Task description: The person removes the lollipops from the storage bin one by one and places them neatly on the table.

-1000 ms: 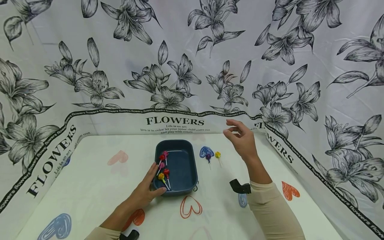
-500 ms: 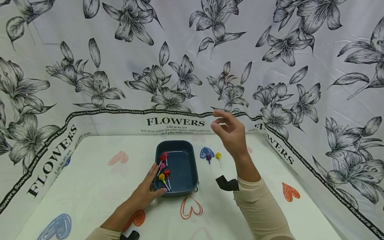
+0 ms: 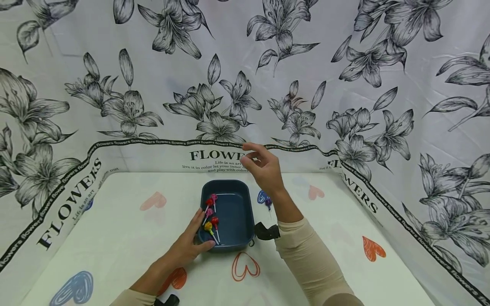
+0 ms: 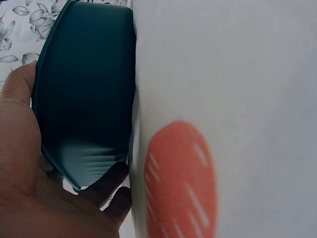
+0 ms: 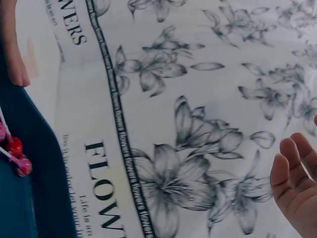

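Note:
A dark blue rectangular tub [image 3: 235,221] stands mid-table. Several lollipops [image 3: 208,226], red, pink and yellow, lie along its left side. My left hand [image 3: 185,246] rests against the tub's near left corner, fingers nearly straight along the side and thumb at the near rim. The left wrist view shows this hand against the tub's outer wall [image 4: 86,79]. My right hand [image 3: 264,168] hovers above the tub's far right corner, fingers loosely curved and nothing visible in them. A purple lollipop [image 3: 268,202] lies on the table right of the tub, beside my right forearm.
The white tablecloth [image 3: 126,238] has printed hearts. Behind it rises a flower-patterned curtain [image 3: 191,34] with a black lettered band. A small dark loop [image 3: 251,243] shows by the tub's near right corner, partly hidden by a black wrist strap [image 3: 266,231].
My right hand has travelled left through the air toward the tub, and its forearm now hides the yellow lollipop on the table. My left hand and the tub stay put.

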A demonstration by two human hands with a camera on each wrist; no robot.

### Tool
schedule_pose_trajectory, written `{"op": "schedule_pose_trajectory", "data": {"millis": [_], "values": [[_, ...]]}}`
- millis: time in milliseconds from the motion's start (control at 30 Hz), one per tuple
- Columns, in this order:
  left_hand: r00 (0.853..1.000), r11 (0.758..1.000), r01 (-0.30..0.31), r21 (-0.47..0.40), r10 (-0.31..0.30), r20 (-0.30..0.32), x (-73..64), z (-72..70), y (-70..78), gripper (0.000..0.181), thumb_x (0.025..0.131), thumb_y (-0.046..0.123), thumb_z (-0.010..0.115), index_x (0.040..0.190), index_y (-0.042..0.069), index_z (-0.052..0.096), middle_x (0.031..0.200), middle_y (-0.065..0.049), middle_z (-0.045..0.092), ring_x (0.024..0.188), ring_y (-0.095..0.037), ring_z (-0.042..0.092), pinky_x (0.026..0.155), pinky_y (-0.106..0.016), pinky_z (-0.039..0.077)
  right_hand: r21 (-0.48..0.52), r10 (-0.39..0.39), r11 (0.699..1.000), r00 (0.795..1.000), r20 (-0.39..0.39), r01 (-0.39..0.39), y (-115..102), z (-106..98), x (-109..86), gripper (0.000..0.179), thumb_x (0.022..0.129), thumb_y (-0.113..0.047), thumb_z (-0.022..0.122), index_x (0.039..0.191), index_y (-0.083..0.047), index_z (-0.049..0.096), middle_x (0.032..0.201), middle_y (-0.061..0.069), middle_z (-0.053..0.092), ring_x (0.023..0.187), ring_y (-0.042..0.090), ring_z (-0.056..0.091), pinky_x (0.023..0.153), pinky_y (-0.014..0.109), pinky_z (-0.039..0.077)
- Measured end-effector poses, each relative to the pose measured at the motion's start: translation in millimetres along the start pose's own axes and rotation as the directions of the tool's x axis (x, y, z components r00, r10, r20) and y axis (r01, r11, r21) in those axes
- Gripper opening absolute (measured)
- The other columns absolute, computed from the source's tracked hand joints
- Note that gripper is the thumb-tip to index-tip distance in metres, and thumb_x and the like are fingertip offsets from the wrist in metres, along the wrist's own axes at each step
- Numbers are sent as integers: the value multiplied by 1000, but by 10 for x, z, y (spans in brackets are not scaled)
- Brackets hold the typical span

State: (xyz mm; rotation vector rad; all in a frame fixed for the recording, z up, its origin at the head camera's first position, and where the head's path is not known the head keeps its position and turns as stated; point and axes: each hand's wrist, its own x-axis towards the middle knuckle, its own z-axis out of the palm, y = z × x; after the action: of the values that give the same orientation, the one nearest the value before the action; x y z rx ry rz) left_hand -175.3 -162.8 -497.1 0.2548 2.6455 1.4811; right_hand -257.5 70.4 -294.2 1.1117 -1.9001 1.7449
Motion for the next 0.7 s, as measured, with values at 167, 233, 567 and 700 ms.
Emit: {"op": "schedule_pose_trajectory", "data": {"millis": [167,233,567,700], "values": [[1000,1000,16,8,-16,4,-1,5,15,98,86,41,72,157,18,7,161,4,-4,145,-30,1,109,-56,9,-16,108,994,994,6,-108,241,126,18,36,92,1,62,126,9,56,123,26,55,97,37,54,77,38,49],[1000,1000,20,10,-20,5,-5,4,24,98,86,41,72,157,19,7,161,4,-4,145,-31,2,109,-57,10,-28,148,989,989,18,-147,340,176,16,35,93,-2,62,126,8,57,124,25,55,98,37,54,77,37,48],[1000,1000,17,4,-17,0,-10,0,19,97,87,40,72,157,19,9,161,4,-3,145,-30,2,109,-55,9,-52,318,948,941,117,-314,862,410,-55,34,96,-9,61,126,4,59,123,24,57,101,35,56,75,46,52],[1000,1000,11,-4,-11,-4,-14,4,5,97,87,40,72,157,20,9,161,5,-3,145,-30,2,109,-55,9,-66,349,937,926,145,-343,1077,501,-99,31,95,-10,62,123,4,62,119,22,60,95,29,61,74,38,54]]}}
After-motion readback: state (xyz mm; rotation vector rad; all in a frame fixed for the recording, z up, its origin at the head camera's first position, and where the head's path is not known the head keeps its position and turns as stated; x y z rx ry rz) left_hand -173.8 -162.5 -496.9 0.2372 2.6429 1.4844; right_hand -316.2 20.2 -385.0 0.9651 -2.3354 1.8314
